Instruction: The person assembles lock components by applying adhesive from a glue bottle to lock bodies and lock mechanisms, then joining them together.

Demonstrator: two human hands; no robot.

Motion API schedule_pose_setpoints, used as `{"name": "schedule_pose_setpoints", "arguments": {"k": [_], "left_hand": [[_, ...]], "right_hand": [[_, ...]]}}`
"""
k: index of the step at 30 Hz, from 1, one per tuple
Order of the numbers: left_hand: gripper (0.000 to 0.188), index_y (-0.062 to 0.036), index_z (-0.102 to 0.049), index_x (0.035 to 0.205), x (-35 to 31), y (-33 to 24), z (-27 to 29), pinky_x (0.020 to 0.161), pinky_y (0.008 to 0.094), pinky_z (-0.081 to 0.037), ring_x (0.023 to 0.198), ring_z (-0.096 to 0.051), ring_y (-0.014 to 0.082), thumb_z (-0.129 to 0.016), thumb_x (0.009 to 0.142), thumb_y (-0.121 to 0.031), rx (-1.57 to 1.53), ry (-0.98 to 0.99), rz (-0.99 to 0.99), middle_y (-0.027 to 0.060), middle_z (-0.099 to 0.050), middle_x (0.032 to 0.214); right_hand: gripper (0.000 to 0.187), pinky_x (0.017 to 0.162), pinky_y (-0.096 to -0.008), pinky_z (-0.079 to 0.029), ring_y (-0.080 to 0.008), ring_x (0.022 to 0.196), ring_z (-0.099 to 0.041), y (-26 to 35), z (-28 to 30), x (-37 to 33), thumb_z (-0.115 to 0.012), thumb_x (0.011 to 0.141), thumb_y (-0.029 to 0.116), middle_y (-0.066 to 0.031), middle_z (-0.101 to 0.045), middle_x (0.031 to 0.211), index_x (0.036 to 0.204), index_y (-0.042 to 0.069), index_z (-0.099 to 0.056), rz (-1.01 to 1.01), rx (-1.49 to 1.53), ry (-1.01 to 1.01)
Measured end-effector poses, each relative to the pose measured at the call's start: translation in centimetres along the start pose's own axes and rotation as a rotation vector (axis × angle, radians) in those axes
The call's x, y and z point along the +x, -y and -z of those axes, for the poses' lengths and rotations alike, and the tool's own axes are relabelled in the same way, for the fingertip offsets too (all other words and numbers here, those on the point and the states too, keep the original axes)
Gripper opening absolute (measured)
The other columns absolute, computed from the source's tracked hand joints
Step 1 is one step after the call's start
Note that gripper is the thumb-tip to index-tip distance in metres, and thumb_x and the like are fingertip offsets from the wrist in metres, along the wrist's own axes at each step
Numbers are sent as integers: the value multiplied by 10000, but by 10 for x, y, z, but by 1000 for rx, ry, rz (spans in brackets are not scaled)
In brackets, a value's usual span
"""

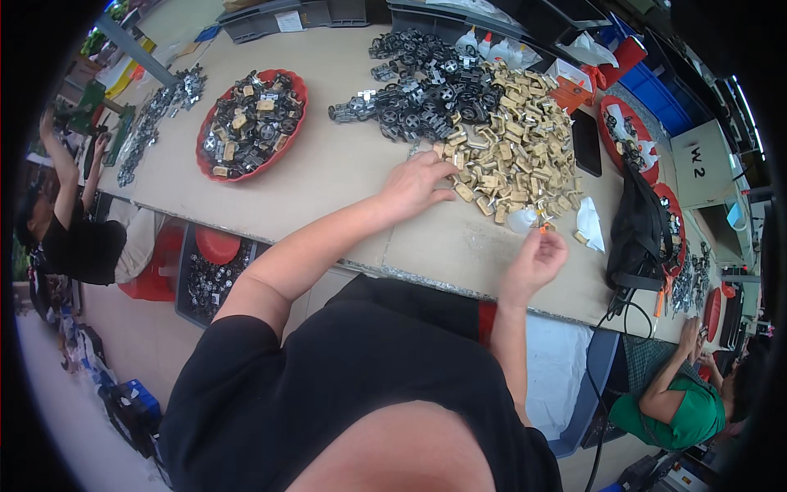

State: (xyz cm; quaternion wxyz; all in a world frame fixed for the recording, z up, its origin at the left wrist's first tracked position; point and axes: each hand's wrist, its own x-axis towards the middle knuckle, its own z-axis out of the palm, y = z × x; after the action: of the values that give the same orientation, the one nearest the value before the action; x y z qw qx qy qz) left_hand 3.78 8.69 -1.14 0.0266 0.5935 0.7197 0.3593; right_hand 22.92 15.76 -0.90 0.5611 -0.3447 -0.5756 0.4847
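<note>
My left hand (414,187) rests at the left edge of a heap of small gold-coloured metal pieces (516,139). Its thumb and index finger are apart, and I see nothing held between them; the other fingertips are partly hidden against the pieces. At the heap's near edge, my right hand (537,261) has its fingertips pinched at the orange tip of a small translucent white squeeze bottle (522,219). The bottle lies low, beside the gold pieces. Black wheeled metal parts (434,90) are piled behind and left of the gold ones.
A red bowl (302,123) of mixed parts stands left. Several squeeze bottles (485,45) are at the back. On the right lie a phone (585,141), white paper (589,224) and a black bag (635,234). Co-workers sit left (78,238) and right (684,414).
</note>
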Motion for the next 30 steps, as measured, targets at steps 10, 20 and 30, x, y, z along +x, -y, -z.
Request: {"name": "schedule_pose_setpoints", "arguments": {"k": [10, 20, 30], "left_hand": [[169, -94, -560, 898, -10, 11, 8, 687, 322, -454, 777, -551, 236, -557, 730, -76, -196, 101, 135, 89, -558, 883], [165, 0, -504, 985, -23, 1, 23, 657, 244, -475, 699, -546, 116, -453, 842, -64, -1121, 97, 602, 34, -550, 871], [191, 2, -507, 1028, -28, -5, 21, 675, 214, -476, 728, -538, 123, -478, 847, -55, -1754, 127, 929, 59, -548, 869]], "right_hand": [[388, 748, -276, -388, -170, 888, -493, -29, 22, 20, -569, 793, 102, -151, -503, 1061, 1118, -52, -422, 61, -661, 286], [329, 696, -267, -435, -161, 854, -526, 5, -2, 12, -464, 866, 118, -94, -512, 982, 1151, -36, -409, -106, 25, 345], [206, 551, -229, -371, -109, 657, -449, -8, -16, 10, -551, 814, 103, -56, -525, 905, 997, 31, -489, -643, 791, 282]]}}
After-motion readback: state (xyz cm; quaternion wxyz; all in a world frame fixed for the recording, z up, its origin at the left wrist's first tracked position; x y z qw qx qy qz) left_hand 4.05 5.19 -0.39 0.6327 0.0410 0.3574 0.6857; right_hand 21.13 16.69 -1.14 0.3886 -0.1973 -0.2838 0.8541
